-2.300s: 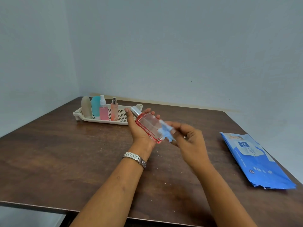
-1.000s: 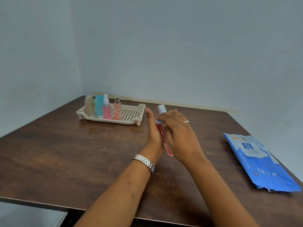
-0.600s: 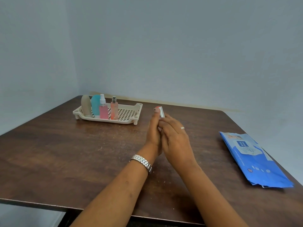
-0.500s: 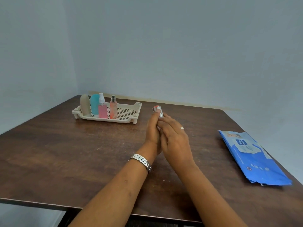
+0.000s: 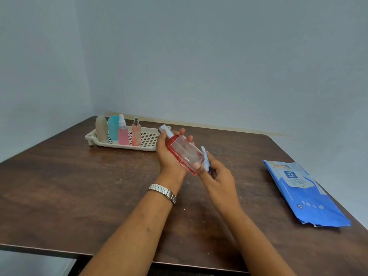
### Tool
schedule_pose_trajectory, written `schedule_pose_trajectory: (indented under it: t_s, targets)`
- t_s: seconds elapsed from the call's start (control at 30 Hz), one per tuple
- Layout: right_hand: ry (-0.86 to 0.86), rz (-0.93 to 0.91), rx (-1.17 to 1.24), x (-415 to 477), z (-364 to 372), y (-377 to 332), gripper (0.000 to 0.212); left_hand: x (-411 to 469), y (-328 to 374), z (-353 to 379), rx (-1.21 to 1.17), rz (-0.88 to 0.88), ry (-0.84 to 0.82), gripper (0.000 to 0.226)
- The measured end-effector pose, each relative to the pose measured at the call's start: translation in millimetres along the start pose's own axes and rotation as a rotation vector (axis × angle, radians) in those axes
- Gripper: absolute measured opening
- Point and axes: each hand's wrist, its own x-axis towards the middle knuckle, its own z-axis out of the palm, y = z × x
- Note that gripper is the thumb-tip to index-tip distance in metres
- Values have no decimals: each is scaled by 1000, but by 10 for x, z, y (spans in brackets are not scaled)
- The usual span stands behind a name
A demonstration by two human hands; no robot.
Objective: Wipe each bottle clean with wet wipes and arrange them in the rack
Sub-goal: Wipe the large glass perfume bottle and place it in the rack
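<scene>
- Left hand (image 5: 169,156): fingers (image 5: 186,137) curled around a flat, red-edged clear glass bottle (image 5: 184,154), held tilted above the counter (image 5: 79,186), silver cap (image 5: 165,130) toward 11 o'clock.
- Right hand (image 5: 217,176): fingers (image 5: 212,160) pinch a crumpled wet wipe (image 5: 205,159) against the bottle's base; thumb on the lower face.
- Step judged in hand: wiping the fifth bottle, base end.
- Next move calls for standing it upright in the rack (image 5: 148,145), at 10 o'clock from the hands, right of the four bottles (image 5: 123,134).
- Wipes pack (image 5: 304,194): 3 o'clock, well apart.
- Half a second earlier both palms sandwiched the bottle edge-on; now its broad face shows.
</scene>
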Motion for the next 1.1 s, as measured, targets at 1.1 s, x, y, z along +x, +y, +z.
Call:
schedule_pose_trajectory:
  t_s: [1.1]
  targets:
    - [401, 155, 467, -66, 21, 33, 15, 18, -90, -95, 180, 141, 299, 29]
